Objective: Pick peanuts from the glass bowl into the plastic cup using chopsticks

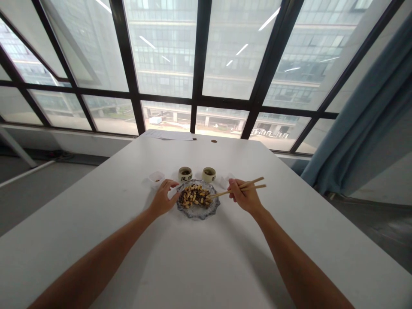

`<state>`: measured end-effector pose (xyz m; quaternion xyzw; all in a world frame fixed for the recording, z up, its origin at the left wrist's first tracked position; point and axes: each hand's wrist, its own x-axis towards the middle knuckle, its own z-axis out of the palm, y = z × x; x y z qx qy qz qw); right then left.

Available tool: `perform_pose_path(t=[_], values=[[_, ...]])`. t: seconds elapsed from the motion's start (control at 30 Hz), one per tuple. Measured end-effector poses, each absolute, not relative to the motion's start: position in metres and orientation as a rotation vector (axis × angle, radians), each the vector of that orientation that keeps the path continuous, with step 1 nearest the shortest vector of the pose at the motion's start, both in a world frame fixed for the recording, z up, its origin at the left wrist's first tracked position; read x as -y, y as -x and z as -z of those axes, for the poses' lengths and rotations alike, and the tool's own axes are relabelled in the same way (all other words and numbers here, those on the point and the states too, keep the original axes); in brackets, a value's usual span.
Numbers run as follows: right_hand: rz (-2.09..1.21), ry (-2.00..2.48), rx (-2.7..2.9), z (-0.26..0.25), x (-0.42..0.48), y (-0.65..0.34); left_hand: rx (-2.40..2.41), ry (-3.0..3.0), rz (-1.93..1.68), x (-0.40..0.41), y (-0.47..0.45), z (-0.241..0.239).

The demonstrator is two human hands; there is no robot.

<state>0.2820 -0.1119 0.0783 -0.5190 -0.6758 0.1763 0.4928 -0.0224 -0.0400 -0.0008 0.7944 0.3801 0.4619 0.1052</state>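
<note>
My right hand (243, 196) is closed around a pair of wooden chopsticks (254, 185). Their tips reach into a clear glass dish with a scalloped rim (201, 214). Piled in that dish are pale nuts that look like peanuts (194, 195), mixed with small dark pieces. Whether the tips pinch a piece is too small to tell. At the left rim of the dish is my left hand (163, 198), thumb and fingers apart and curved, nothing between them. Two small cups with dark markings, the left cup (185, 177) and the right cup (209, 176), stand just behind the dish.
Beyond my left hand sits a small white container (156, 177) with a little something in it. Another pale, translucent container (226, 180) is partly hidden by my right hand. Papers (170, 135) lie at the white table's far edge, before the windows. A blue curtain (357, 111) hangs at right.
</note>
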Motion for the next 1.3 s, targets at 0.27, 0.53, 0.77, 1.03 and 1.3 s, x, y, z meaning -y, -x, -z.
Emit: perform_pose_path(t=[0.27, 0.53, 0.77, 1.03, 1.3], values=[[-0.394, 1.251, 1.930, -0.071, 0.116, -0.265, -1.153, -2.305, -1.303, 0.038, 0.016, 0.007], [-0.528, 1.257, 1.562, -0.064, 0.116, -0.260, -1.143, -2.282, -1.289, 0.036, 0.017, 0.010], [-0.802, 1.220, 1.695, -0.056, 0.121, -0.238, -1.106, -2.283, -1.312, 0.033, 0.017, 0.012], [-0.557, 1.259, 1.469, -0.053, 0.108, -0.267, -1.098, -2.278, -1.337, 0.035, 0.017, 0.010], [-0.582, 1.225, 1.675, -0.044, 0.113, -0.249, -1.104, -2.276, -1.359, 0.035, 0.017, 0.009]])
